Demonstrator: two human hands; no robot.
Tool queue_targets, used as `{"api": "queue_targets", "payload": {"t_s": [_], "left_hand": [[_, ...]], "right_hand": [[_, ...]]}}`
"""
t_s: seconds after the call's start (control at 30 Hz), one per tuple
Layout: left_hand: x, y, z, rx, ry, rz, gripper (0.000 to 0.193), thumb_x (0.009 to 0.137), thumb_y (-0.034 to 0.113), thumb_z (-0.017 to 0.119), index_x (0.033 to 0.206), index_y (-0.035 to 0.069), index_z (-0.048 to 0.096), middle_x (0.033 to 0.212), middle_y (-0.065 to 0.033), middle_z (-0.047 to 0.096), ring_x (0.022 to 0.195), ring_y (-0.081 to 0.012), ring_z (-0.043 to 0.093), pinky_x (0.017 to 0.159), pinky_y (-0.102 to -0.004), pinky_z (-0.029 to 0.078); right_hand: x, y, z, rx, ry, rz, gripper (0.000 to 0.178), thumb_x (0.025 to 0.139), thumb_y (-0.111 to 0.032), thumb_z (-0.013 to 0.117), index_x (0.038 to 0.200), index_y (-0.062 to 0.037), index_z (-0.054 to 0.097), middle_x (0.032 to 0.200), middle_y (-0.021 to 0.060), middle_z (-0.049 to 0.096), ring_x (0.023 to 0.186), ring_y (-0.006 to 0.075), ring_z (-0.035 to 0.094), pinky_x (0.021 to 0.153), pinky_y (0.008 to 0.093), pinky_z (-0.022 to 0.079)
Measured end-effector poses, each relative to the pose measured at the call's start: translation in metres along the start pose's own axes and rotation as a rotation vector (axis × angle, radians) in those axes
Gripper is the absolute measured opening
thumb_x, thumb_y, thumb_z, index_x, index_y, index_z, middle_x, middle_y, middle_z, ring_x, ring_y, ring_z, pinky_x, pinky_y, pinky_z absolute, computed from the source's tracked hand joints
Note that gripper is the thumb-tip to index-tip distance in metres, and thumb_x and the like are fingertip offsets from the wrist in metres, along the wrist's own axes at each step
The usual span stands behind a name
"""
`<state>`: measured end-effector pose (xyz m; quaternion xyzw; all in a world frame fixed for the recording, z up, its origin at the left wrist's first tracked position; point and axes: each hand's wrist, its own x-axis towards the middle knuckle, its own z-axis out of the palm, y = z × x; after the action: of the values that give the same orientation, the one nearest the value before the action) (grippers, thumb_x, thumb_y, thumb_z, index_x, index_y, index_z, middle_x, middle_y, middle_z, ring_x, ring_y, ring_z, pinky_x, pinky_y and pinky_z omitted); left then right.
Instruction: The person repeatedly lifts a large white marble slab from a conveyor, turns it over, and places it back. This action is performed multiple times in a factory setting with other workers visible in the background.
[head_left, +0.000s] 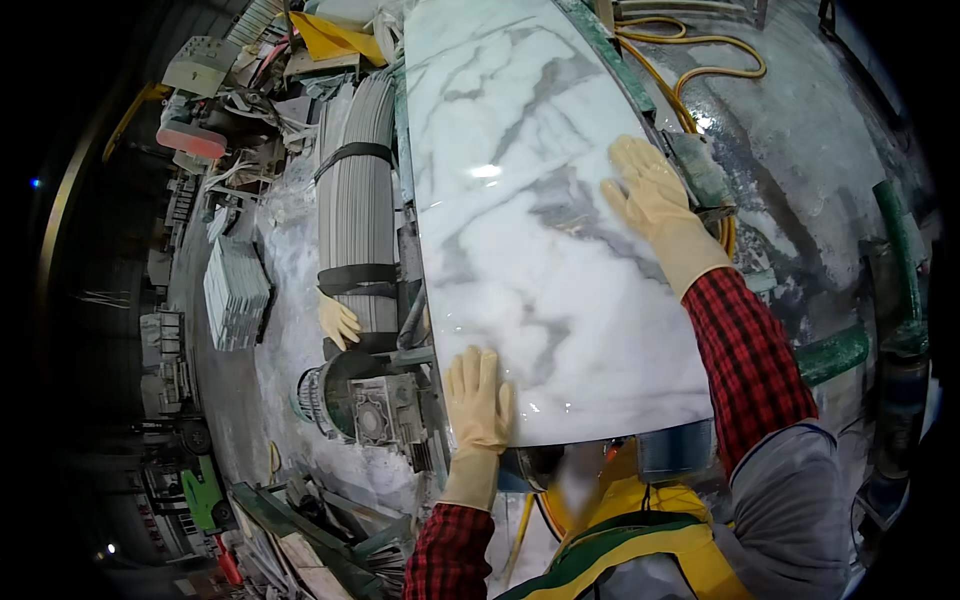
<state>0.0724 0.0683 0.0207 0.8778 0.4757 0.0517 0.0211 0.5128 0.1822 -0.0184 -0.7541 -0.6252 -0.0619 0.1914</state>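
Note:
A large glossy slab (520, 330), white with grey marble-like veins, stretches away from me. My left hand (478, 415), in a cream rubber glove, lies flat on the slab's near left corner with fingers extended. Farther off, at the right edge, my right hand (650, 190) wears a matching glove and rests palm down with its fingers slightly apart. Neither hand grips anything. Red and black checked sleeves cover both forearms. What supports the slab is mostly hidden under it.
Left of the slab runs a grey ribbed bellows (360, 210) with black bands, a cream rubber glove (340, 322) beside it. A motor-like machine part (375, 405) sits nearer. Stacked slabs (235, 295) stand farther left. A yellow hose (715, 70) lies at the far right.

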Motion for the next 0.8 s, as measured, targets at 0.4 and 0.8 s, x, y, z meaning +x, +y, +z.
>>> {"api": "queue_targets", "payload": {"t_s": [0.4,0.8], "left_hand": [[-0.017,-0.004,0.002,-0.089,0.059,-0.034,0.056,0.104,0.028,0.066,0.154,0.005,0.057,0.161,-0.0279,0.053,0.148,-0.0520,0.047,0.126,-0.0597,0.033],[-0.032,0.003,0.005,-0.041,0.175,-0.074,0.054,0.107,0.034,0.062,0.156,0.013,0.057,0.164,-0.0187,0.055,0.152,-0.0424,0.049,0.124,-0.0669,0.030]], "right_hand": [[-0.042,-0.017,0.000,-0.025,-0.024,-0.006,0.071,0.108,-0.047,0.055,0.163,-0.0012,0.051,0.171,0.0198,0.049,0.160,0.0357,0.041,0.136,0.0455,0.028],[-0.252,-0.070,-0.077,0.011,-0.046,0.123,0.072,0.106,-0.046,0.059,0.161,0.0002,0.053,0.169,0.0247,0.049,0.158,0.0421,0.043,0.135,0.0505,0.027]]}}
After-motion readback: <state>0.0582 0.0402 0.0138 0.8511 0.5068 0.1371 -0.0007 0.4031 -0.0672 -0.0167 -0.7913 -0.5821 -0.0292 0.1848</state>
